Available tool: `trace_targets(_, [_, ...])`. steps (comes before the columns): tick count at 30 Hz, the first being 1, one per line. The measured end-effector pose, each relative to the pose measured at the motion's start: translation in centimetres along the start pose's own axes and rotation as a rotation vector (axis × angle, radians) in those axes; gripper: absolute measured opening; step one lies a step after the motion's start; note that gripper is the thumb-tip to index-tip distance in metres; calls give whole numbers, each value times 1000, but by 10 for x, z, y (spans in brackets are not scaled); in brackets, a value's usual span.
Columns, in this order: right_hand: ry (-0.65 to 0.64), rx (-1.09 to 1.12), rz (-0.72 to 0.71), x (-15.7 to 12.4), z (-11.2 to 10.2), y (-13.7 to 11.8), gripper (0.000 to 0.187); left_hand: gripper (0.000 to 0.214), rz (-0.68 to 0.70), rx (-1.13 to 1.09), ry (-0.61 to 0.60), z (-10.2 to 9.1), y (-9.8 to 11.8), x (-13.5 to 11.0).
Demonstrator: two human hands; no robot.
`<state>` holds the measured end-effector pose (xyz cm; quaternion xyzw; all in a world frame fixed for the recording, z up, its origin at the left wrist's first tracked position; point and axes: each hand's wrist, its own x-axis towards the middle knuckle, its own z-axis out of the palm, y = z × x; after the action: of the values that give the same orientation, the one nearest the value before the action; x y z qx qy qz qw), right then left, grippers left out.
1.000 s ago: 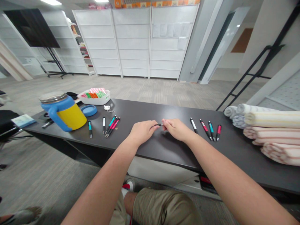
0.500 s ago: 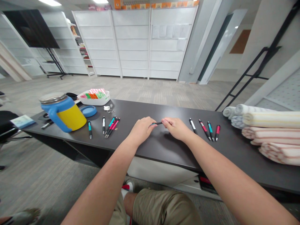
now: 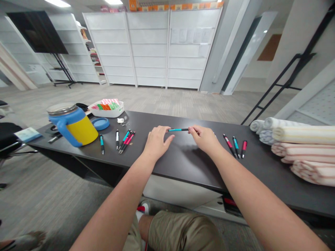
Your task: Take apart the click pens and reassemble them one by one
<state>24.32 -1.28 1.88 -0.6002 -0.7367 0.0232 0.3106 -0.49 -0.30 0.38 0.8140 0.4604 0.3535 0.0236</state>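
Over the middle of the dark tabletop, my right hand (image 3: 204, 137) pinches one end of a teal and black pen (image 3: 179, 129), which lies level and crosswise. My left hand (image 3: 157, 140) is at the pen's other end with its thumb spread away; its fingertips are at or touching the tip. Left of that hand lie a white pen (image 3: 117, 140), a teal pen (image 3: 125, 136), pink pens (image 3: 128, 141) and another teal pen (image 3: 102, 144). Beyond my right hand are a pink pen (image 3: 229, 144), a teal pen (image 3: 236, 145) and a short pink pen (image 3: 244, 149).
A blue and yellow mug (image 3: 75, 126) stands at the left beside a blue lid (image 3: 101, 123). Behind them is a white basket (image 3: 108, 113) of colourful packets. Rolled towels (image 3: 303, 150) are stacked at the right. The desk (image 3: 180, 164) has its front edge near my knees.
My left thumb has opened away from the pen, whose teal barrel now shows. My right hand has shifted slightly right with the pen and now covers most of the white pen there.
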Motion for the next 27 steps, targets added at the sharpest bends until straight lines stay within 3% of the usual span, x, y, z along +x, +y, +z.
trace_targets(4, [46,-197,145,4,-8,11,34,17,-128,89,-79,4,-5,0])
trace_targets(9, [-199,-394,249,1,-12,18,26,23,-125,158,-189,3,-4,-2])
trace_targets(12, [-304,-444,238,-2,-8,20,35,23,-129,179,-200,3,-2,-2])
trace_targets(15, [-254,-404,228,-1,-1,17,46,24,-127,191,-203,3,-1,-2])
trace_targets(23, [-182,-307,176,9,11,10,19,23,-130,207,-217,4,-3,0])
trace_targets(27, [-173,-311,207,9,11,14,17,25,-89,246,-255,-10,18,-3])
